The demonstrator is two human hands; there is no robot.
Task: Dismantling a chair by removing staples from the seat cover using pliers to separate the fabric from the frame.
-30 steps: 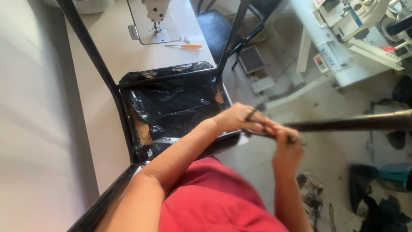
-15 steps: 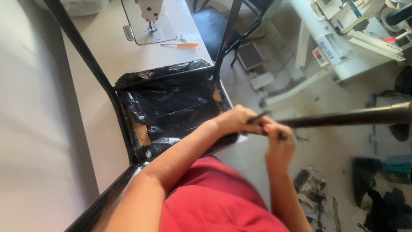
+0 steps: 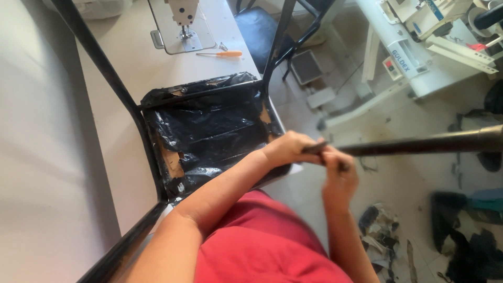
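**Upturned chair held by one leg at the table's edge**

A chair is lying upside down on a pale table (image 3: 131, 78), its black seat underside (image 3: 209, 131) facing up and its dark metal legs pointing toward the camera. One chair leg (image 3: 419, 144) runs out to the right, past the table's edge and over the floor. The near end of that leg is clasped by the left hand (image 3: 291, 149), with the fingers wrapped round it. Just beside it, the right hand (image 3: 340, 175) is clenched on a small dark thing at the leg's end; what that thing is cannot be told, since it is mostly hidden by the fingers.

Several risks can be judged from this. The seat overhangs the table's corner, so a hard pull or twist on the leg could drag the chair off and onto the cluttered floor (image 3: 387, 241). The two hands are touching or nearly so, and a slip of the small thing could pinch or scrape a knuckle. A torn plastic cover on the seat could be snagged and ripped further. An orange-handled screwdriver (image 3: 220, 53) and a sewing machine (image 3: 181, 23) at the far end of the table could be struck if the chair were shoved away.
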